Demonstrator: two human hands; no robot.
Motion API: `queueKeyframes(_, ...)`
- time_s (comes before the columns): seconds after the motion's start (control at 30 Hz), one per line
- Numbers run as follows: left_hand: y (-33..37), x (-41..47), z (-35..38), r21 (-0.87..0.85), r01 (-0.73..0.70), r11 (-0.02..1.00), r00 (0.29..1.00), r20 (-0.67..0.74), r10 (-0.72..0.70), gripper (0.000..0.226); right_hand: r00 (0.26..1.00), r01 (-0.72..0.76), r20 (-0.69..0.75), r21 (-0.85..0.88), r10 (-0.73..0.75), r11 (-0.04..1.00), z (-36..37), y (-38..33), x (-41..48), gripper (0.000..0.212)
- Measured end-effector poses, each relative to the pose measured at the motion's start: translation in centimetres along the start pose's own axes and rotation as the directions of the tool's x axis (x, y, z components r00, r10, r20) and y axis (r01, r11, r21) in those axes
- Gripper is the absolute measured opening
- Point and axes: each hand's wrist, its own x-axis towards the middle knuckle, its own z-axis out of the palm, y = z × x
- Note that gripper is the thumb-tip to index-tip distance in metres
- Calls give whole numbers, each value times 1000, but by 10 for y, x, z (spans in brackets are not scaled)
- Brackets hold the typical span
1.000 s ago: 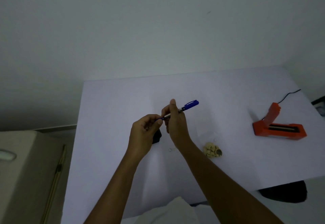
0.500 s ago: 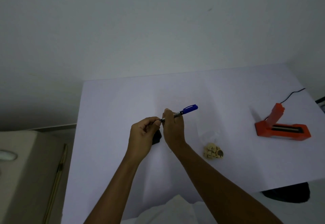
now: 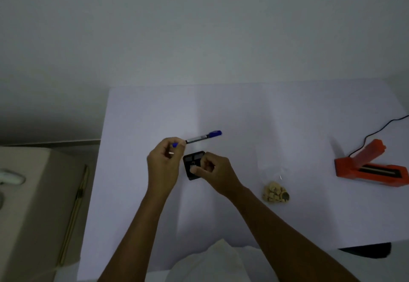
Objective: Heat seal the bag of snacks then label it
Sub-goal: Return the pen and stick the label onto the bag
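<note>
Left hand (image 3: 164,164) curls round the pen (image 3: 203,137). Right hand (image 3: 213,171) pinches the black pad (image 3: 191,160) just beside it, thumb on top. Bag (image 3: 275,193) lies on the counter (image 3: 143,116), right of my right hand, apart. I judge: peel one label slowly, with the pad flat.

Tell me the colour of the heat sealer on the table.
The heat sealer is orange, with a dark strip along its base; the head view shows it best.
</note>
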Motion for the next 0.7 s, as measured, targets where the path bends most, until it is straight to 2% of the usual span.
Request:
queueKeyframes(0.1, -6, 11, -6, 132, -136, 982, 988, -56, 144, 4, 999, 18, 43, -128, -13, 992, -2, 33, -6, 26)
queueKeyframes(0.2, -12, 18, -5, 236, -259, 936, 964, 10, 264, 3, 997, -47, 42, -271, 60, 961, 7, 70, -11, 19)
queueKeyframes(0.3, -20, 22, 0, 308, -346, 886, 938, 108, 329, 4, 987, -139, 16, -442, 163, 886, 16, 98, -12, 7)
queueKeyframes(0.4, -27, 25, 6, 328, -381, 865, 924, 171, 342, 4, 970, -168, 57, -545, 236, 821, 21, 113, -11, 37)
queueKeyframes(0.47, -31, 26, 9, 328, -390, 861, 919, 202, 339, 5, 962, -156, 95, -581, 257, 799, 23, 119, -11, 47)
queueKeyframes(0.7, -65, 30, 24, 404, -329, 854, 928, 307, 212, 7, 971, -145, 65, -602, 229, 785, 22, 139, -19, 46)
